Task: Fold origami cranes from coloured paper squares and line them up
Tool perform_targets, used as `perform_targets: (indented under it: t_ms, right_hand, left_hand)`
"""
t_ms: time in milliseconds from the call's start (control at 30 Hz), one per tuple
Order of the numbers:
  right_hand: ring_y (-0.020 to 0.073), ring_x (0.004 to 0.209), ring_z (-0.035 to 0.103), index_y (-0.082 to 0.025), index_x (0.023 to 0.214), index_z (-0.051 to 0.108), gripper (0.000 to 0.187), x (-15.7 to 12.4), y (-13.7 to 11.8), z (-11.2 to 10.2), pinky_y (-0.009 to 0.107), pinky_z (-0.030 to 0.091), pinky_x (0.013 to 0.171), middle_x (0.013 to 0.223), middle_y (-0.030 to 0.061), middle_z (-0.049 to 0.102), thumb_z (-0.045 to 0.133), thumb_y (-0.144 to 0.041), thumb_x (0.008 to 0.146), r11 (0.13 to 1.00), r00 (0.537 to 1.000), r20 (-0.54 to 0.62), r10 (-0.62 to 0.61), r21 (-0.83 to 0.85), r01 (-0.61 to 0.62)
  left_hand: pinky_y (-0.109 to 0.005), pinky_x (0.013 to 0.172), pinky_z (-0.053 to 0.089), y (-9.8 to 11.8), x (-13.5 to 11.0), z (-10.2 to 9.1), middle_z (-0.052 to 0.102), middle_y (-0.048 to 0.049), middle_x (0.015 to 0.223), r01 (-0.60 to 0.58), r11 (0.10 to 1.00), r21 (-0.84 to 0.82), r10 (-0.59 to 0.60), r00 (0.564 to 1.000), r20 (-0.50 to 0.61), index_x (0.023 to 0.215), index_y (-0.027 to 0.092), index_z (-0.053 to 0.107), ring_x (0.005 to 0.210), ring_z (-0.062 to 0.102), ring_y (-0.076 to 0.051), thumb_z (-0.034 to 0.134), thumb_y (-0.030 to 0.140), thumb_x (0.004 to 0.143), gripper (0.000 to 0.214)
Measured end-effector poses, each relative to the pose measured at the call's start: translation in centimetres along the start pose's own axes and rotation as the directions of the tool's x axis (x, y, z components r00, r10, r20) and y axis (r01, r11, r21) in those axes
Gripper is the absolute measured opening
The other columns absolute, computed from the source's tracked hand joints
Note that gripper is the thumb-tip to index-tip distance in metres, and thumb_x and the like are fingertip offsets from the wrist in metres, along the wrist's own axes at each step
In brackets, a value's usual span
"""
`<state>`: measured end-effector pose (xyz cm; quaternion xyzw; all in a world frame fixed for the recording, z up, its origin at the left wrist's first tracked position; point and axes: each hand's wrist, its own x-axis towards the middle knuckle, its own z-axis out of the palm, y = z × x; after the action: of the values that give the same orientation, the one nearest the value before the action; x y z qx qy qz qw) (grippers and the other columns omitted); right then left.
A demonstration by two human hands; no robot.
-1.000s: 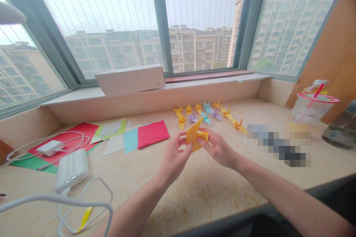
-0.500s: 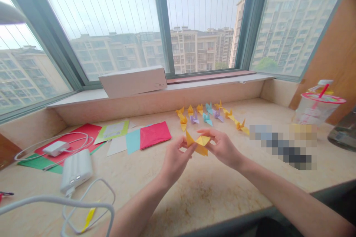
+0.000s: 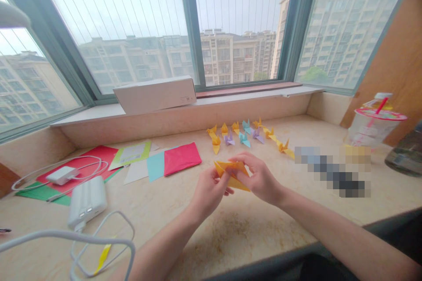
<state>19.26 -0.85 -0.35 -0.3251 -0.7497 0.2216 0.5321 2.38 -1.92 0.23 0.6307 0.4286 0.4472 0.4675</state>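
Between my two hands, above the stone ledge, is a folded piece of yellow origami paper (image 3: 240, 183). My left hand (image 3: 211, 189) pinches its left side, with the thumb on the near face. My right hand (image 3: 259, 178) grips the right side, thumb on the near face and fingers over the top edge. The fingers cover part of the folds. Just beyond my hands stand several small folded paper cranes: yellow ones (image 3: 216, 144), blue ones (image 3: 244, 139) and purple ones (image 3: 228, 138).
To the left lie a pink-red paper packet (image 3: 183, 159), blue paper (image 3: 156, 167), red and green sheets, a white power bank (image 3: 88, 202) and white cables (image 3: 66, 237). A lidded cup with a straw (image 3: 376, 127) stands right. A white box (image 3: 154, 95) rests on the sill.
The yellow paper's spread points have come together into a flatter shape. My right thumb has moved onto its near face. The view has shifted slightly.
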Motion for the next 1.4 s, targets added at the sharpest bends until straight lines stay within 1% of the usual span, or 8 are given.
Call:
perform_targets:
  t_ms: [133,267,433,567,833,1100,1267,1400]
  right_hand:
    - [0.0199,0.086,0.063,-0.022,0.112,0.066,0.024,0.0,0.0,0.1,0.034,0.052,0.078,0.099,0.0060,0.068,0.064,-0.026,0.088,0.996,0.995,-0.063,0.073,-0.048,-0.077]
    - [0.0203,0.080,0.063,-0.020,0.104,0.071,0.021,0.0,0.0,0.2,0.033,0.050,0.072,0.090,0.0057,0.071,0.065,-0.035,0.090,0.987,0.987,-0.074,0.143,-0.065,-0.147]
    - [0.0200,0.076,0.063,-0.021,0.099,0.074,0.020,-0.1,0.1,0.1,0.033,0.050,0.071,0.085,0.0050,0.071,0.063,-0.036,0.091,0.995,0.996,-0.062,0.062,-0.077,-0.067]
    - [0.0194,0.074,0.062,-0.023,0.099,0.075,0.017,-0.1,0.0,0.2,0.033,0.051,0.070,0.084,0.0050,0.070,0.063,-0.033,0.091,0.995,0.997,-0.069,0.020,-0.094,-0.026]
    - [0.0180,0.070,0.059,-0.021,0.101,0.071,0.017,-0.3,-0.2,0.4,0.031,0.048,0.066,0.079,0.0028,0.068,0.063,-0.026,0.087,0.987,0.994,-0.075,0.076,-0.135,-0.086]
    - [0.0185,0.070,0.060,-0.020,0.088,0.067,0.010,-0.3,-0.1,0.3,0.032,0.048,0.066,0.078,0.0030,0.070,0.065,-0.028,0.082,0.979,0.986,-0.121,0.114,-0.154,-0.132]
    - [0.0183,0.068,0.059,-0.021,0.084,0.068,0.007,-0.4,0.0,0.4,0.031,0.046,0.064,0.076,0.0021,0.070,0.065,-0.027,0.082,0.976,0.981,-0.133,0.143,-0.144,-0.162]
    - [0.0190,0.069,0.059,-0.020,0.080,0.066,0.007,-0.7,-0.1,0.5,0.032,0.046,0.066,0.074,0.0024,0.068,0.066,-0.026,0.083,0.972,0.986,-0.130,0.107,-0.194,-0.131]
  left_hand:
    - [-0.023,0.049,0.052,-0.4,0.0,0.0,0.074,-0.0092,0.079,-0.045,0.999,0.009,0.046,0.997,-0.067,0.096,0.012,0.071,0.055,0.070,-0.017,0.058,0.054,0.088,0.045]
    - [-0.023,0.049,0.051,-0.3,-0.1,0.1,0.075,-0.0085,0.080,-0.083,0.993,0.078,0.092,0.989,-0.114,0.100,0.013,0.073,0.058,0.071,-0.019,0.057,0.049,0.090,0.040]
    - [-0.024,0.050,0.050,0.3,-0.3,-0.1,0.075,-0.0055,0.077,-0.133,0.970,0.204,0.149,0.987,-0.064,0.100,0.018,0.076,0.060,0.070,-0.019,0.057,0.036,0.089,0.027]
    - [-0.024,0.056,0.049,0.4,-0.4,-0.2,0.075,-0.0037,0.072,-0.196,0.942,0.274,0.208,0.978,-0.015,0.098,0.021,0.077,0.060,0.067,-0.018,0.054,0.030,0.091,0.026]
    - [-0.025,0.060,0.043,0.4,-0.7,-0.7,0.075,-0.0049,0.075,-0.369,0.727,0.580,0.406,0.911,0.070,0.098,0.023,0.077,0.059,0.064,-0.018,0.051,0.021,0.092,0.027]
    - [-0.024,0.057,0.041,0.2,-0.8,-1.0,0.072,-0.0055,0.070,-0.406,0.535,0.741,0.419,0.889,0.184,0.101,0.021,0.072,0.060,0.064,-0.017,0.046,0.016,0.091,0.029]
    - [-0.025,0.058,0.042,0.1,-0.7,-1.1,0.073,-0.0068,0.074,-0.420,0.477,0.773,0.432,0.877,0.210,0.100,0.021,0.070,0.063,0.066,-0.019,0.047,0.014,0.090,0.027]
    - [-0.027,0.056,0.040,0.2,-0.8,-1.0,0.072,-0.0079,0.071,-0.426,0.465,0.776,0.433,0.874,0.220,0.102,0.020,0.070,0.061,0.065,-0.021,0.047,0.015,0.090,0.027]
